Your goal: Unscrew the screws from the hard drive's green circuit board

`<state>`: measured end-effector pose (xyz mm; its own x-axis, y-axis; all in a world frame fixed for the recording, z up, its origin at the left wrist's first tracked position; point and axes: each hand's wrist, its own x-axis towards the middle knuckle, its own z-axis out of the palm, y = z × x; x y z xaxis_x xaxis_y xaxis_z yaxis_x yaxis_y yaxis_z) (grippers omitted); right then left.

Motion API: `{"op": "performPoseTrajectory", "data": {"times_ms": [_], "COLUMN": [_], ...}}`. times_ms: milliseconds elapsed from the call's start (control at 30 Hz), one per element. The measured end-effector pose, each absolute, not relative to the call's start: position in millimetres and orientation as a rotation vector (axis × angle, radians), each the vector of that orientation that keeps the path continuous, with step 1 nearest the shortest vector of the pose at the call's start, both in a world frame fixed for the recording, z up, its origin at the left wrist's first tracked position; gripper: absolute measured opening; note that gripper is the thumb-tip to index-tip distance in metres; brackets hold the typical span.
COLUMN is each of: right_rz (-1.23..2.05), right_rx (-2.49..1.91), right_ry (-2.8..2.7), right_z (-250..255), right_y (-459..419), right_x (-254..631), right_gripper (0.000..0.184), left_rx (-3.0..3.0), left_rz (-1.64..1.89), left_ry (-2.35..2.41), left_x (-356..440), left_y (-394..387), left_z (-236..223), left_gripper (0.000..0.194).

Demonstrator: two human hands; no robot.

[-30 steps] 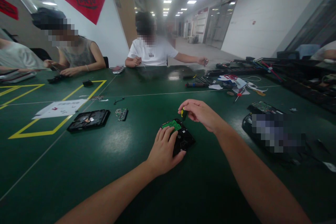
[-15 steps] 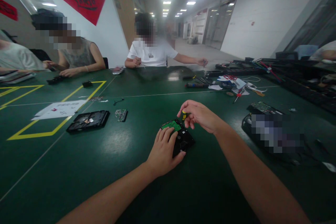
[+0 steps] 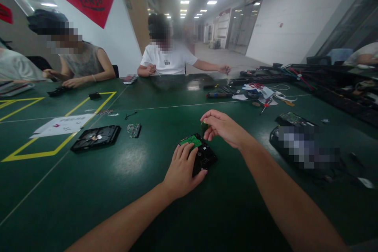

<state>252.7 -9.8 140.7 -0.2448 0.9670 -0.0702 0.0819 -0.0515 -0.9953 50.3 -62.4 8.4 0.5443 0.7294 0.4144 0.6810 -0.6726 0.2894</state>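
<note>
A black hard drive (image 3: 210, 155) with a green circuit board on its upper face lies on the table in front of me. My left hand (image 3: 180, 167) rests over its left part, fingers across the top and thumb along the near edge, holding it. Just above the drive's far right corner is my right hand (image 3: 220, 128), its fingers pinched round a short screwdriver (image 3: 204, 126) with a dark and yellow handle. The screwdriver's tip cannot be made out, so I cannot tell whether it touches the drive.
An opened drive casing (image 3: 96, 138), a small circuit board (image 3: 134, 130) and a paper sheet (image 3: 60, 124) lie to the left. On the right are a dark bundle (image 3: 276, 138) and a red-handled screwdriver (image 3: 266, 103). Several people sit around the green table (image 3: 132, 212).
My right fingers have turned slightly round the screwdriver handle, whose yellow part now shows less. My left hand keeps its place on the drive. The whole view has shifted a little.
</note>
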Motion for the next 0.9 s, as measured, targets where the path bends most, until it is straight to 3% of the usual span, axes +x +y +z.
{"op": "performPoseTrajectory", "data": {"times_ms": [200, 567, 767, 900], "right_rz": [1.238, 1.369, 1.225, 1.212], "right_rx": [-1.187, -1.189, -1.208, -1.213], "right_ry": [-1.542, -1.423, -1.645, -1.635], "right_z": [133.4, 137.5, 143.0, 142.7], "right_y": [-3.9, -8.1, -8.4, -7.7], "right_x": [258.1, 251.3, 256.2, 256.8], "right_gripper": [0.011, 0.01, 0.026, 0.027], "left_rx": [2.685, 2.689, 2.685, 2.681], "left_rz": [0.773, 0.768, 0.762, 0.753], "left_ry": [1.233, 1.232, 1.244, 1.241], "left_x": [50.4, 50.7, 50.5, 50.2], "left_y": [-62.7, -62.8, -62.8, -62.8], "left_z": [8.5, 9.5, 8.9, 9.5], "left_gripper": [0.069, 0.07, 0.07, 0.071]}}
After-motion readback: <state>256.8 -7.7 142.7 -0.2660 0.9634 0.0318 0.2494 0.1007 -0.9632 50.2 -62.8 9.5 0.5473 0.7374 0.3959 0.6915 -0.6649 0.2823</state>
